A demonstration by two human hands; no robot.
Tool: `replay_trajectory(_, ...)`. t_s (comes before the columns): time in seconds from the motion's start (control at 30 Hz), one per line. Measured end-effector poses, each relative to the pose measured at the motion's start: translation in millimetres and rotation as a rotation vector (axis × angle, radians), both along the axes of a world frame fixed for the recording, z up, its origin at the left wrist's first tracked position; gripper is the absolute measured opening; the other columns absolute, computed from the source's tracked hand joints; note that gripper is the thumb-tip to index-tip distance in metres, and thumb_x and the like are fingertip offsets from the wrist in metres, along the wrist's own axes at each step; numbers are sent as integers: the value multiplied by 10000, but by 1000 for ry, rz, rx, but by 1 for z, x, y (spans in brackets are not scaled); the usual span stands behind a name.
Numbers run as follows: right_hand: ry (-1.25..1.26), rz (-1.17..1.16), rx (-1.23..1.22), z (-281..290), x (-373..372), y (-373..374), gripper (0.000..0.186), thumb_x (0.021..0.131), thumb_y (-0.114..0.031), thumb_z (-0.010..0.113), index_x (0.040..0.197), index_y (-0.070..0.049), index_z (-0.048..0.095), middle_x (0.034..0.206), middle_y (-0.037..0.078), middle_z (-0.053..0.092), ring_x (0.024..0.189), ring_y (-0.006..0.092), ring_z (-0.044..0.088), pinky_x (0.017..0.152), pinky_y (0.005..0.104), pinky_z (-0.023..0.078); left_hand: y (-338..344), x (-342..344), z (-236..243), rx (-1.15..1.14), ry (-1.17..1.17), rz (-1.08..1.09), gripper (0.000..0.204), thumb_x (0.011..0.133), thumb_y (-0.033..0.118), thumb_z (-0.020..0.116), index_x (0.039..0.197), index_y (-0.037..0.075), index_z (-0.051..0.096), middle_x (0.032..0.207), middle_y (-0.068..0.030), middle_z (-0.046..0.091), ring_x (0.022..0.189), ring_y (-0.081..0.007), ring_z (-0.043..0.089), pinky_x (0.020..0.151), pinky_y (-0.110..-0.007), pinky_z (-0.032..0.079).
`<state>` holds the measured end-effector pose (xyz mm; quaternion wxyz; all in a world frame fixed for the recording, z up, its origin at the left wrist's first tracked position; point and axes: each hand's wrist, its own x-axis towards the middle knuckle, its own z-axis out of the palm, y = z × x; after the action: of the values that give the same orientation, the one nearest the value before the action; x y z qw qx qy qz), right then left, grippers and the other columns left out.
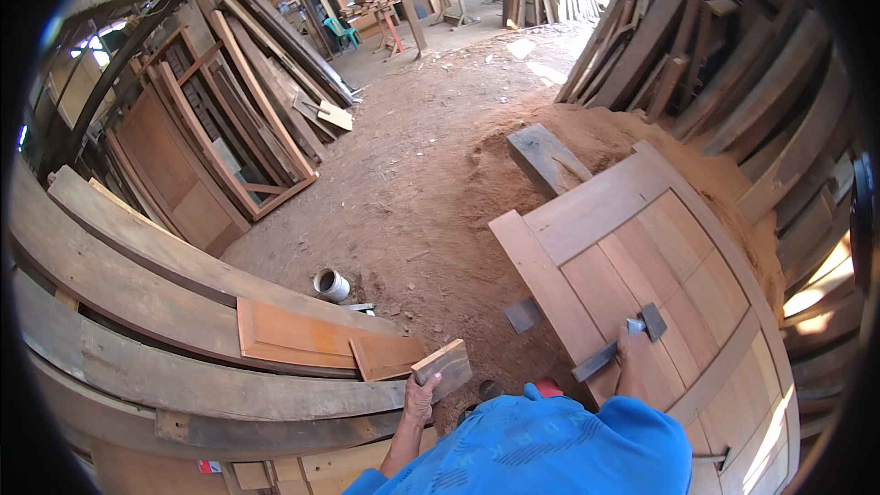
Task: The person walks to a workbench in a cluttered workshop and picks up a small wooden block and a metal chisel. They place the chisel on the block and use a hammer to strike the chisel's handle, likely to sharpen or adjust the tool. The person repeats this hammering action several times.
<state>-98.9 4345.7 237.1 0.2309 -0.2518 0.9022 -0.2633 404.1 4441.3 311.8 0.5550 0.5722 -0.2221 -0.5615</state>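
My left hand [422,390] grips a short wooden board [449,367] at the lower middle, beside long planks [137,357]. My right hand [631,344] is closed on dark hand tools [653,321], with a square head and a long flat bar showing; how many pieces it holds I cannot tell. They are over a large panelled wooden door [587,243] lying at the right. Two reddish panels [293,330] rest on the planks left of my left hand. A small tool [724,458] lies on the door near its lower right.
A white bucket [332,284] stands on the dirt floor [403,202]. A dark beam [541,156] lies by sawdust [568,124] beyond the door. Leaning frames [192,147] line the left, stacked planks [761,110] the right. Trestles [449,9] and a teal chair [339,32] stand behind.
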Motion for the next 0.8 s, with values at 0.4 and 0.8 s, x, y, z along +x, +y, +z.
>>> replay_trajectory(0.4,118,-69,255,1,9,-29,672,802,-401,669,1247,82,526,1180,293,624,1116,407,614,953,483,481,-110,-8,-13,94,152,-30,486,799,78,767,1235,11,563,1084,-90,659,980,-184,627,877,-340,518)
replay_trajectory(0.8,263,-407,422,10,25,-46,678,811,-375,665,1268,95,488,1220,318,590,1156,425,584,975,483,473,-330,24,-41,34,-27,-308,465,827,122,744,1227,-40,572,1093,-142,671,950,-217,656,880,-365,540)
